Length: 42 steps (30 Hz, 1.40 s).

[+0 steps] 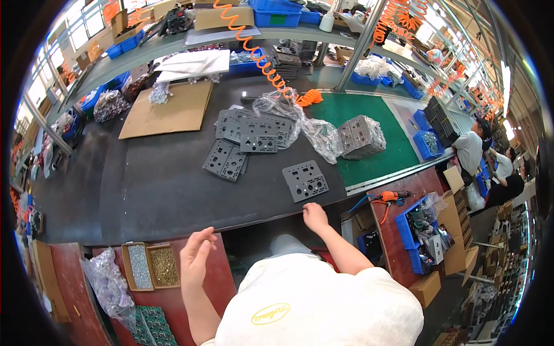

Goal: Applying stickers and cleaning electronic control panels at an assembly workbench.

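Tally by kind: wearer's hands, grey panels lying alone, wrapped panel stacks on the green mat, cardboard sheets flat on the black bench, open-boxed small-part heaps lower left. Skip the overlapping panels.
Left hand and right hand: 2
Lone grey panel: 1
Wrapped panel stack: 1
Cardboard sheet: 1
Silver heap and gold heap: 2
Total: 7

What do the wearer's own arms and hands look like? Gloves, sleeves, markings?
Left hand and right hand are ungloved; forearms bare, no bands or cables visible. Short-sleeved off-white shirt with a yellow oval print.
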{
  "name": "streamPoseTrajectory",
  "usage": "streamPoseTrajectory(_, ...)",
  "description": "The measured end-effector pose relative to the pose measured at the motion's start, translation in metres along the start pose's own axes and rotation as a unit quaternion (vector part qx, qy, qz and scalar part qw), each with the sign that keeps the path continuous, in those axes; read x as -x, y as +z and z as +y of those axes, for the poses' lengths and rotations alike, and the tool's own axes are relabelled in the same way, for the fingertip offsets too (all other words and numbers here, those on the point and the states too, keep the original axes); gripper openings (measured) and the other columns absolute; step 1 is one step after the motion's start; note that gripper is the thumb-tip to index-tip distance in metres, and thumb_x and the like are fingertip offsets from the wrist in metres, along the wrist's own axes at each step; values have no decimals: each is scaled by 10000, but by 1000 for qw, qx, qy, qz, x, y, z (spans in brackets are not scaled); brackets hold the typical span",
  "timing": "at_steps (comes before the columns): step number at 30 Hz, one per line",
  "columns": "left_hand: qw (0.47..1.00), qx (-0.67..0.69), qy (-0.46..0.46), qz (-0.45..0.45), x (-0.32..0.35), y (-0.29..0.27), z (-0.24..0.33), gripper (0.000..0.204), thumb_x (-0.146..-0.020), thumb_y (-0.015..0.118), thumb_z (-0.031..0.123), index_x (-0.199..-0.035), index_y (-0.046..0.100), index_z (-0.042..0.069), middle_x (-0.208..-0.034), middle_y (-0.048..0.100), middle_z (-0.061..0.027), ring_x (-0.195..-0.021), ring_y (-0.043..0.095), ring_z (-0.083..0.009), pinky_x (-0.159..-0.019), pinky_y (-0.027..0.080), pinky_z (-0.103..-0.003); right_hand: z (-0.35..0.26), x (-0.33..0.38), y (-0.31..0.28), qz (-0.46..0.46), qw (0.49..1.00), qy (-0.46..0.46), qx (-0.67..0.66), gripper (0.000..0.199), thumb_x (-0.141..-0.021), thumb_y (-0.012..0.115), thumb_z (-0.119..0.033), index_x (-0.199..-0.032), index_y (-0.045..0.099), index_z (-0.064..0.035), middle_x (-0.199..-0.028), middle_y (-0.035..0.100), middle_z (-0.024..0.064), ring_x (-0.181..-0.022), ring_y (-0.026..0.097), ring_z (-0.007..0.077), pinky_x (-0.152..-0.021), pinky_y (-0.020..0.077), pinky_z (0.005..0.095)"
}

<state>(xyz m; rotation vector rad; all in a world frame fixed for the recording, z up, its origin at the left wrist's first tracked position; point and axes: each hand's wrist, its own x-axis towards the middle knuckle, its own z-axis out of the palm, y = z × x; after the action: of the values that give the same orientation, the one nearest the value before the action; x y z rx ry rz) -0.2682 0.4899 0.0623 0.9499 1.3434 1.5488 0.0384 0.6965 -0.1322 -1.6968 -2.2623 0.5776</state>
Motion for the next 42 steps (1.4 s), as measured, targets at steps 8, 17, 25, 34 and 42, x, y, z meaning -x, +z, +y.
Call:
streamPoseTrajectory(8,971,90,-223,11,-82,62,-102,271,-902,511,135,-1142,575,28,-1069,599,-65,-944,571,-145,-804,458,-264,88,-96,-16,121,982,139,-38,284,-798,585,-234,-969,609,-8,-930,596,160,-912,570,322,-798,458,403)
streamPoseTrajectory(17,929,-10,-367,-42,-176,168,-216,434,-895,511,211,-1287,431,45,-1251,500,-100,-1149,472,-232,-907,405,-392,127,-149,-24,-55,975,152,-151,279,-812,578,-268,-912,637,-14,-864,653,161,-847,624,297,-749,477,372)
streamPoseTrajectory(25,901,-14,-434,7,-203,203,-253,566,-865,521,228,-1358,314,42,-1288,457,-132,-1148,457,-253,-877,409,-414,144,-162,-12,-129,951,106,-261,246,-814,620,-203,-930,614,13,-801,642,93,-736,600,178,-686,478,303)
streamPoseTrajectory(34,900,55,-431,45,-214,200,-204,341,-905,476,144,-1229,506,42,-1086,593,-66,-988,539,-168,-860,416,-333,94,-183,-63,-256,821,201,-470,267,-868,565,-128,-1101,529,-2,-964,616,65,-874,592,147,-739,490,293)
streamPoseTrajectory(42,917,131,-365,98,-194,182,-190,366,-906,479,114,-1261,471,28,-1125,584,-68,-993,547,-155,-848,431,-318,69,-189,-60,-322,799,189,-470,291,-870,566,-152,-1110,522,7,-988,612,78,-897,585,156,-751,492,308)
